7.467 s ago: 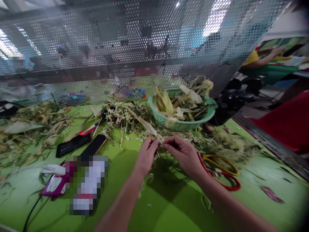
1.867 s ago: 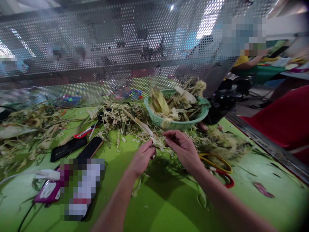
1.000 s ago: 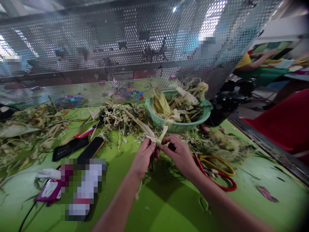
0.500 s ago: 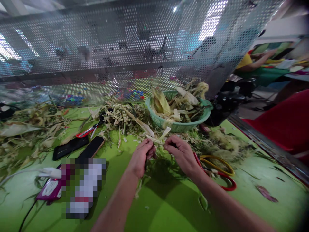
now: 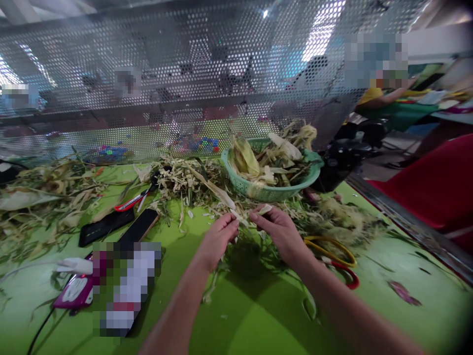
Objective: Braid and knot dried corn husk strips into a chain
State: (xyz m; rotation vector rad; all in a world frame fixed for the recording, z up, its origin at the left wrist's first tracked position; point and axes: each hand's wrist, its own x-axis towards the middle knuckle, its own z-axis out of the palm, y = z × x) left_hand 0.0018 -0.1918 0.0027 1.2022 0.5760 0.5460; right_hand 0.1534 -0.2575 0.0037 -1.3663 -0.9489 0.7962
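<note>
Over the green table, my left hand [image 5: 220, 234] pinches a pale strip of dried corn husk [image 5: 241, 217] between thumb and fingers. Close by on the right, my right hand [image 5: 278, 229] is closed too, with thumb and finger on a husk piece whose pale end [image 5: 265, 210] shows above the fingers. Whether both hands grip one and the same strip cannot be made out. Just beyond them stands a light green plastic basket [image 5: 273, 192] heaped with dry husks. Partly behind my right forearm lie scissors with yellow and red handles [image 5: 342, 251].
Husk scraps [image 5: 185, 182] and tangled corn silk [image 5: 340, 219] litter the table [image 5: 177, 296]. To the left lie a red-handled cutter [image 5: 129, 202], dark phone-like objects [image 5: 107, 227] and a purple device [image 5: 74, 293] with cables. A perforated metal screen [image 5: 166, 88] rises behind; a red chair [image 5: 436, 182] stands right.
The husk end that stuck up between my hands now lies folded over at my right fingers. My right hand has turned slightly, its fingers higher. The left hand keeps its pinch.
</note>
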